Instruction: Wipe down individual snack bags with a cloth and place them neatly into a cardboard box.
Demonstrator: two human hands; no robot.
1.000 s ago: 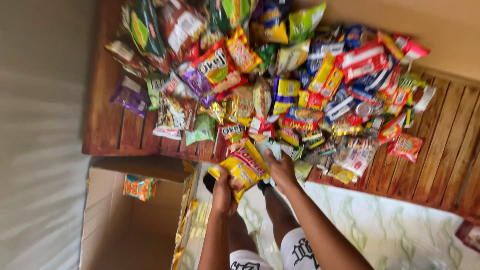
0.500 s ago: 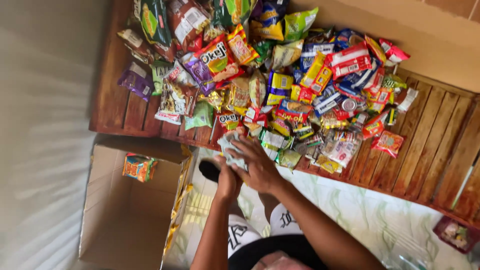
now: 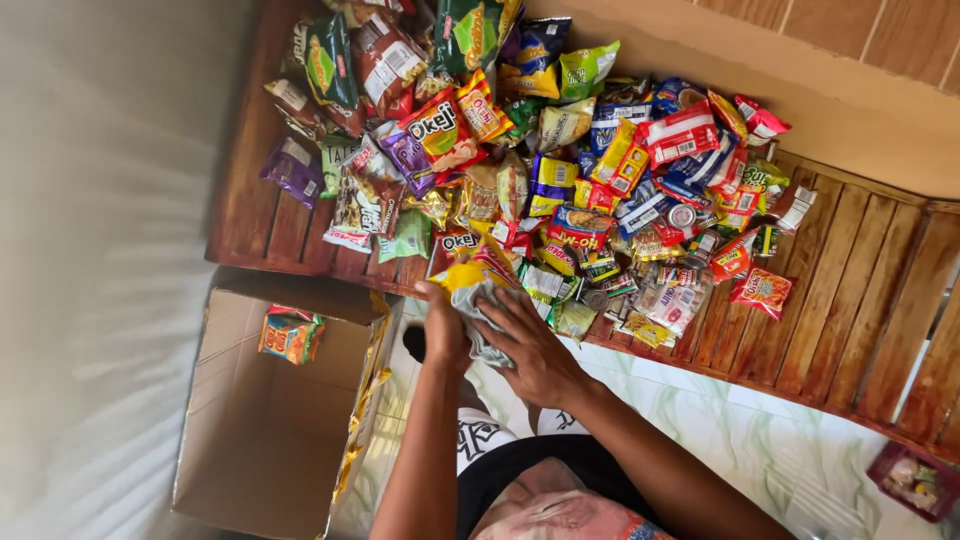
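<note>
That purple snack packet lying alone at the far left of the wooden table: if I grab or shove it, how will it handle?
The purple packet looks like a thin, puffed foil pouch, so it is probably light and crushable. Its glossy film may slip on the smooth wooden table when pushed. Lying flat, it seems unlikely to roll or tip.

Dark reddish-brown slatted wooden desk runs diagonally across frame, planks glossy, gaps between slats. Floor below it is pale green-white marbled tile, catching soft reflections. Tan plaster wall behind, with a strip of brown wood panelling at top right. Grey-white fabric surface fills the left side. Light even, diffuse.
</note>
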